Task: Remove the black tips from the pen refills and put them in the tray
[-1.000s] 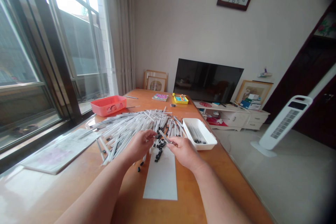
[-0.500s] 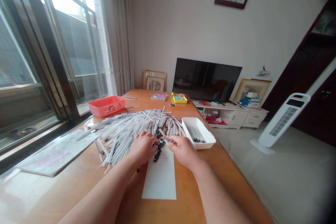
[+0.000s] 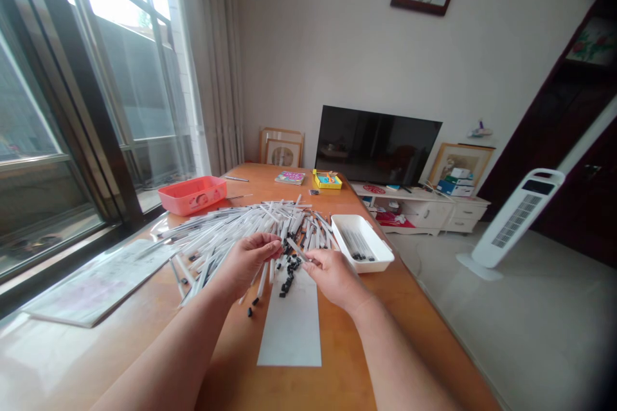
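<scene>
Held in the fingers of my right hand (image 3: 332, 273) is a slim whitish tube (image 3: 295, 246), like a pen barrel, its far end slanting up to the left. My left hand (image 3: 253, 257) is closed in a pinch just left of that end; whatever sits between its fingertips is too small to make out. Under the hands, small black caps (image 3: 288, 282) lie in a cluster on a white sheet (image 3: 289, 334). A large heap of similar tubes (image 3: 231, 225) spreads behind and left of my left hand. One loose black cap (image 3: 250, 312) rests on the wood.
A white tray (image 3: 385, 260) holding several black-ended tubes stands right of the heap. Behind the heap on the left is a red basket (image 3: 193, 197). A thin booklet (image 3: 91, 282) lies at the left; a yellow box (image 3: 328, 181) stands at the table's (image 3: 337, 359) far end.
My left hand has lifted from the black caps and moved up and left, now pinched near the tube's end. The right hand still holds the tube. Caps under the left hand are uncovered.
</scene>
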Motion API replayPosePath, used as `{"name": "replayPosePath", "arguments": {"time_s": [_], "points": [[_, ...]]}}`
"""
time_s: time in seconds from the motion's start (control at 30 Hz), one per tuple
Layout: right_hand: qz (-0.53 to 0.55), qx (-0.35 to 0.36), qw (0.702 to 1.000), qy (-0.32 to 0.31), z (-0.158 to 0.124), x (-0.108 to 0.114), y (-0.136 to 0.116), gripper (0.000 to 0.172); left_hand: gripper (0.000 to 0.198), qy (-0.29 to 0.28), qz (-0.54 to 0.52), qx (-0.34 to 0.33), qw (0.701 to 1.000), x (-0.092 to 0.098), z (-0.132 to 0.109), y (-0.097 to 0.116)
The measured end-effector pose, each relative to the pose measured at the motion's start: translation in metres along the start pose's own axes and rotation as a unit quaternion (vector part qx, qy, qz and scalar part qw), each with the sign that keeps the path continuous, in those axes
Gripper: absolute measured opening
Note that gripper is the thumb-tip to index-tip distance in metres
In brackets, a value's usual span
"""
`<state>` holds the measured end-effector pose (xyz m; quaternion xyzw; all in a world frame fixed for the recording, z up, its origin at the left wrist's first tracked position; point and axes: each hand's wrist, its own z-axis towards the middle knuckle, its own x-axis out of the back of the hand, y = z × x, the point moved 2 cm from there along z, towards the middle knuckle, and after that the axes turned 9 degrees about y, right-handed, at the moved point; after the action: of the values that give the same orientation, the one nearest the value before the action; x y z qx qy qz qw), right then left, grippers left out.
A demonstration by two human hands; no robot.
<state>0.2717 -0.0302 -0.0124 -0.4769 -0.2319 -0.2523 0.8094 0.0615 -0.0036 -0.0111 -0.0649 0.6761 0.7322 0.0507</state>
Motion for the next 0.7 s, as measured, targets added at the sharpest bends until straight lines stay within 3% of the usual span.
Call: {"name": "replayPosePath", "arguments": {"time_s": [0.17, 0.7], "points": [[-0.005, 0.015, 1.0, -0.013, -0.001, 0.0022, -0.0059, 0.017, 0.04, 0.01, -0.043, 0.03, 0.999, 0.0059, 0.0037, -0.0026], [-0.047, -0.002, 0.999, -0.024, -0.0027, 0.0021, -0.01, 0.018, 0.044, -0.001, 0.046, -0.001, 0.999, 0.0056, 0.0049, -0.0039]]}}
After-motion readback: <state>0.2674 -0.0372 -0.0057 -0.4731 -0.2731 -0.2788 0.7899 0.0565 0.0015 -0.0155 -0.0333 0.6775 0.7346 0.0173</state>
